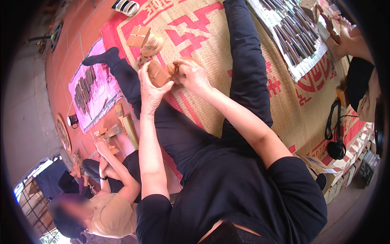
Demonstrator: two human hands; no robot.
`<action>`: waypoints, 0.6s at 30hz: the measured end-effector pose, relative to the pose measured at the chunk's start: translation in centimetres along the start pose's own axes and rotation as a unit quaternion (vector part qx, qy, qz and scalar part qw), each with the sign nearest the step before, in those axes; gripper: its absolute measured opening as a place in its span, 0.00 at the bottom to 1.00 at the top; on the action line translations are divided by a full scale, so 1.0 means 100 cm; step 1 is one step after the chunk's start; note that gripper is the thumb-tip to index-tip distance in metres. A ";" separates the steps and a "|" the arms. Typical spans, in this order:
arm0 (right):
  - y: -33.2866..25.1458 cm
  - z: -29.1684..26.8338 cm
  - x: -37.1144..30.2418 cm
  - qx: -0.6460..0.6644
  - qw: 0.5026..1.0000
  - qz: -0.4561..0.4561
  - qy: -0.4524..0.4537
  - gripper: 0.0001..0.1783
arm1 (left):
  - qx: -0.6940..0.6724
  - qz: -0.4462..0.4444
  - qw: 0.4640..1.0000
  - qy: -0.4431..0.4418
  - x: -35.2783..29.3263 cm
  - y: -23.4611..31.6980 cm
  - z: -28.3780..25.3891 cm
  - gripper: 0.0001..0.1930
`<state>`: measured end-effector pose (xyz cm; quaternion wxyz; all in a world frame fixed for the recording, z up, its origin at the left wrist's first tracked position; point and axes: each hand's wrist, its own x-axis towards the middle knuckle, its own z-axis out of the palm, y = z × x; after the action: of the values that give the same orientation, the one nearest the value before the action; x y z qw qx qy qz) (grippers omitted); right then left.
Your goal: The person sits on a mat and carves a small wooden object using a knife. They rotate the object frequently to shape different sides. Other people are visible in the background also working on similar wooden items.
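A reddish-brown block (158, 74) with a pale line across its face is gripped in my left hand (149, 96), thumb along its near edge. Right beside it, my right hand (196, 76) has its fingers curled round a small rounded brown lump (172, 69), which touches or nearly touches the block. Its exact kind is hard to make out. Just beyond my hands lie a second brown block (137, 36) with crossed white lines and a pale, rounded, fibrous-looking thing (152, 44). A brownish rounded thing (193, 60) shows partly behind my right hand.
My outstretched legs flank the patterned mat (191, 28). Dark rod-like tools lie in rows on a white sheet (300, 73) at right and on a pink cloth (99, 57) at left. Co-workers sit at both sides. Headphones (336, 149) rest at the mat's right edge.
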<state>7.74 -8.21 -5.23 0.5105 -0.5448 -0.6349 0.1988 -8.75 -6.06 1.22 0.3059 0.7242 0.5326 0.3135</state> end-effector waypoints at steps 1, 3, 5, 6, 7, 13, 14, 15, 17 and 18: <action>0.000 -0.004 0.001 0.020 0.998 0.062 -0.016 0.10 | -0.017 0.002 1.000 0.001 -0.002 -0.005 -0.004 0.48; -0.003 -0.014 0.004 0.058 0.979 0.191 -0.050 0.12 | -0.038 -0.010 0.999 -0.011 -0.007 -0.010 -0.005 0.49; -0.001 -0.003 0.022 0.078 0.981 0.179 0.007 0.10 | 0.000 -0.009 1.000 -0.015 -0.008 -0.005 -0.003 0.48; 0.000 0.008 0.032 0.079 0.983 0.165 0.009 0.10 | 0.020 -0.005 1.000 -0.015 -0.005 -0.002 -0.003 0.48; 0.002 0.018 0.037 0.078 0.986 0.149 0.010 0.09 | 0.014 -0.004 1.000 -0.015 -0.004 -0.002 -0.002 0.48; -0.005 0.027 0.000 0.050 0.998 0.019 0.041 0.07 | 0.011 -0.005 1.000 0.003 -0.009 -0.006 -0.006 0.48; -0.002 0.022 -0.006 0.035 0.999 -0.007 0.033 0.07 | -0.015 -0.011 1.000 0.012 -0.008 -0.016 -0.006 0.49; -0.004 0.016 -0.005 0.018 0.999 -0.035 0.027 0.07 | -0.009 -0.013 1.000 0.011 -0.008 -0.014 -0.005 0.49; -0.008 0.016 0.011 0.064 0.996 0.051 0.023 0.07 | 0.002 -0.015 1.000 0.008 -0.011 -0.009 -0.005 0.48; -0.014 0.014 0.024 0.081 0.993 0.082 0.032 0.09 | 0.002 -0.013 1.000 0.008 -0.010 -0.007 -0.003 0.48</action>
<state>6.10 -6.06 -3.64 0.5552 -0.5579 -0.5533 0.2729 -9.66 -6.86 0.71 0.3046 0.7152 0.5450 0.3142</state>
